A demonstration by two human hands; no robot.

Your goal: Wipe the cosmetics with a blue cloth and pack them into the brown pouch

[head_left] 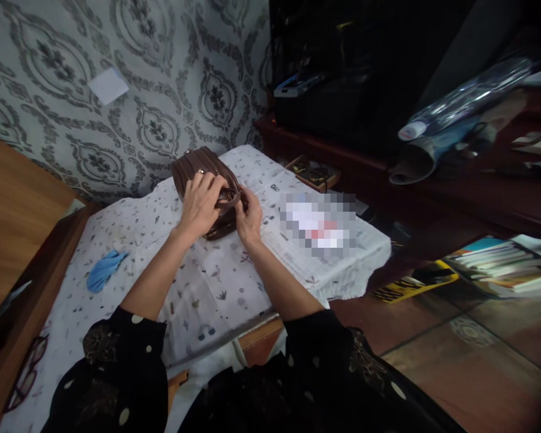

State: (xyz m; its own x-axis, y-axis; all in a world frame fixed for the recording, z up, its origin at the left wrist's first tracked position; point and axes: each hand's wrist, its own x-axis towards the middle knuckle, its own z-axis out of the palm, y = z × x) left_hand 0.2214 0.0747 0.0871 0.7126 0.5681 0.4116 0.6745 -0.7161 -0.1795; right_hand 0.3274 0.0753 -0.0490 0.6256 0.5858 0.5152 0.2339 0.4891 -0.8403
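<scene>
A brown pleated handbag (189,163) lies on the white patterned cloth (216,288) near the wall. My left hand (201,203) rests over the bag's top, fingers curled at its opening; the fingertips are partly hidden there. On the bag's right side, my right hand (249,213) pinches the rim of the opening between thumb and fingers. What lies inside the bag is too dark to make out. A crumpled blue cloth (106,270) lies on the table to the left of my hands.
A pixelated item (318,225) lies right of the bag. Eyeglasses (27,376) rest at the lower left. A small wooden tray (315,173) stands beyond the table. On the dark furniture at right lies a plastic bottle (469,102); books (505,264) are stacked below.
</scene>
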